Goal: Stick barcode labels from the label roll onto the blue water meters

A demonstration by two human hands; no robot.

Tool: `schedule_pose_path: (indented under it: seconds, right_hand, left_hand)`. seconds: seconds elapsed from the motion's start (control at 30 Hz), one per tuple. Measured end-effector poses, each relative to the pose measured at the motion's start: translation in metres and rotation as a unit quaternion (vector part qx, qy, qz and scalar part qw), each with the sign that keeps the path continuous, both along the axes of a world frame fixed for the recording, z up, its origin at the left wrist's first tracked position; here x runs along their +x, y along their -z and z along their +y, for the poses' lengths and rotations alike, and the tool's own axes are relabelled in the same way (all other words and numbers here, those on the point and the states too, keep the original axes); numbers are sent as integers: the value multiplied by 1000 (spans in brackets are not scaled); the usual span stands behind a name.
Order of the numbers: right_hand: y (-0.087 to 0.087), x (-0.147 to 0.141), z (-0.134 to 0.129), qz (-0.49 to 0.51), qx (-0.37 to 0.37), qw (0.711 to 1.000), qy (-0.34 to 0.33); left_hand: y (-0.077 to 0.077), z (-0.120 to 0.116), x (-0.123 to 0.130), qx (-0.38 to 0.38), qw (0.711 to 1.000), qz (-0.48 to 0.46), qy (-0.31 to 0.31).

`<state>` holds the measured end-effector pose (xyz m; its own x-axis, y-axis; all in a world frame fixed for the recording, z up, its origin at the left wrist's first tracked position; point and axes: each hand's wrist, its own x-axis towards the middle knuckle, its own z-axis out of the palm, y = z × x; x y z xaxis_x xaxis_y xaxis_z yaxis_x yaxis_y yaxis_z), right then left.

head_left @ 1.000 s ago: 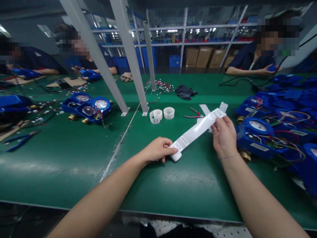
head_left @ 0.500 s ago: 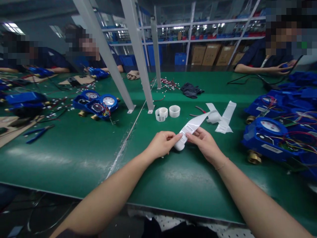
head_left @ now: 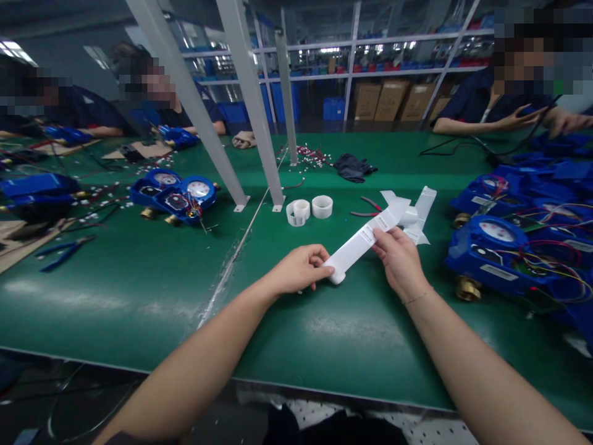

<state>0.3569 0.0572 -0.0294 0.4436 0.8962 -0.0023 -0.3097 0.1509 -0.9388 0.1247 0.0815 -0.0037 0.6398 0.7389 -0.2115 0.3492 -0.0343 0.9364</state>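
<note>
A white strip of barcode labels (head_left: 356,248) stretches between my two hands above the green tabletop, its lower end curled into a small roll. At that rolled end, my left hand (head_left: 303,270) is closed with thumb and fingers on the strip. My right hand (head_left: 399,259) pinches the strip further up, by the printed barcodes. Beyond it, more white label strips (head_left: 420,213) lie crossed on the table, partly behind the held one. Two small label rolls (head_left: 322,207) stand upright past my left hand, one with a loose end. Red-handled pliers (head_left: 368,210) lie beside them.
Blue meter housings (head_left: 498,253) with brass fittings and loose wires crowd the right side. Another blue meter (head_left: 173,196) sits left of the metal posts (head_left: 252,105). Blue pliers (head_left: 65,252) lie at left. A dark cloth (head_left: 354,167) rests further back. Co-workers sit across the table.
My right hand has slid up and right along the label strip, which is now drawn out straighter. My left hand stays at the rolled end. The view has shifted slightly.
</note>
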Motion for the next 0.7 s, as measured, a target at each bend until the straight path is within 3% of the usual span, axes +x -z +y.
schedule_pose_path:
  seconds: [0.23,0.53,0.63,0.7]
  right_hand:
    - [0,14,6,22,11,997,67]
    - [-4,47,17,56,41,983,170]
    - [-5,49,18,58,54,983,164]
    - [-7,43,16,58,53,990,120]
  left_hand:
    - [-6,2,-2,-24,999,-43,-7]
    - [-2,8,-8,10,997,31,66]
    - [-2,9,-8,8,998,15,52]
    - [-3,8,-7,3,1000,-11,16]
